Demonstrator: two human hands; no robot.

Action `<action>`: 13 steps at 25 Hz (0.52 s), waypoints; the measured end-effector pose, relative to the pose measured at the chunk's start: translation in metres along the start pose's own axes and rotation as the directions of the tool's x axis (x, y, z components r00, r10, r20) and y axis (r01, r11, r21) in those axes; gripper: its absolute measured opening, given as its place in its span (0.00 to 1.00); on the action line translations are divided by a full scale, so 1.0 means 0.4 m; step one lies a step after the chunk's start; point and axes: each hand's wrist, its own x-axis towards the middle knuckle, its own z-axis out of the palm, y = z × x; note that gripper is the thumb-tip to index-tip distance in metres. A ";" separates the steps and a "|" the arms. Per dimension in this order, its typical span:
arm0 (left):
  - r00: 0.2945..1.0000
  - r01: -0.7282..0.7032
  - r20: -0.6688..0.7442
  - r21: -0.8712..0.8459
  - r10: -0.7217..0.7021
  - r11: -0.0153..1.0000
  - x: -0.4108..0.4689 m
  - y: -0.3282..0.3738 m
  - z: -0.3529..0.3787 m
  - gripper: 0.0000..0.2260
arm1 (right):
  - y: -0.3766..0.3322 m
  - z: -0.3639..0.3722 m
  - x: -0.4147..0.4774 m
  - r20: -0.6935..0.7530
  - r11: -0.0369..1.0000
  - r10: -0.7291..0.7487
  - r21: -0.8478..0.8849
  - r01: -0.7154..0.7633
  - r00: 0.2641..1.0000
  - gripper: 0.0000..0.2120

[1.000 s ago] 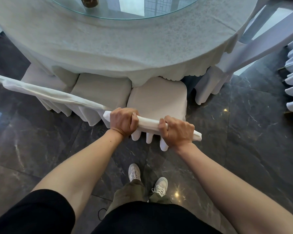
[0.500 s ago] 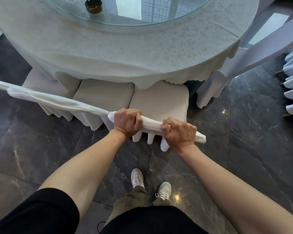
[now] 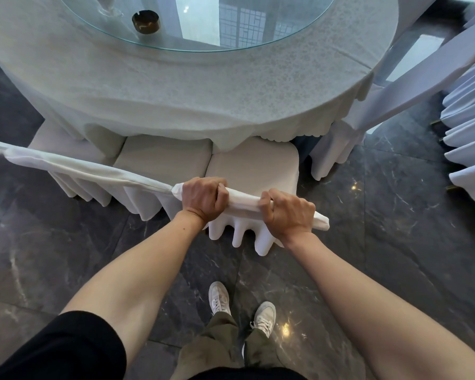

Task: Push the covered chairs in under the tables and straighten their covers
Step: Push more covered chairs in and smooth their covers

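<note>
A white-covered chair (image 3: 254, 168) stands directly in front of me, its seat partly under the round table (image 3: 176, 91) and its pale cloth. My left hand (image 3: 203, 197) and my right hand (image 3: 288, 212) both grip the covered top of its backrest, the left near the left corner, the right near the right corner. The cover's pleated skirt hangs below my hands. Touching its left side is a second covered chair (image 3: 163, 157), whose backrest top runs off to the left edge.
A glass turntable (image 3: 258, 37) with a dark ashtray (image 3: 146, 21) sits on the table. Another covered chair (image 3: 348, 130) stands at the table's right side. A stack of covered chairs (image 3: 469, 127) fills the right edge. The floor is dark polished marble; my feet are below the chair.
The table and chairs have slid lower and nearer in view, so more of the tabletop and the ashtray shows. Both hands keep the same grip on the backrest.
</note>
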 end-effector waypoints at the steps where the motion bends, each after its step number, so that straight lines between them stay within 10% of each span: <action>1: 1.000 0.020 0.015 -0.011 -0.020 1.000 -0.003 0.001 0.000 0.19 | -0.004 -0.001 -0.008 0.017 1.000 0.023 0.007 -0.023 1.000 0.22; 13: 0.992 0.061 0.117 -0.092 -0.050 0.994 -0.065 0.024 -0.009 0.19 | 0.013 -0.038 -0.078 0.195 0.992 -0.015 0.123 -0.009 0.981 0.27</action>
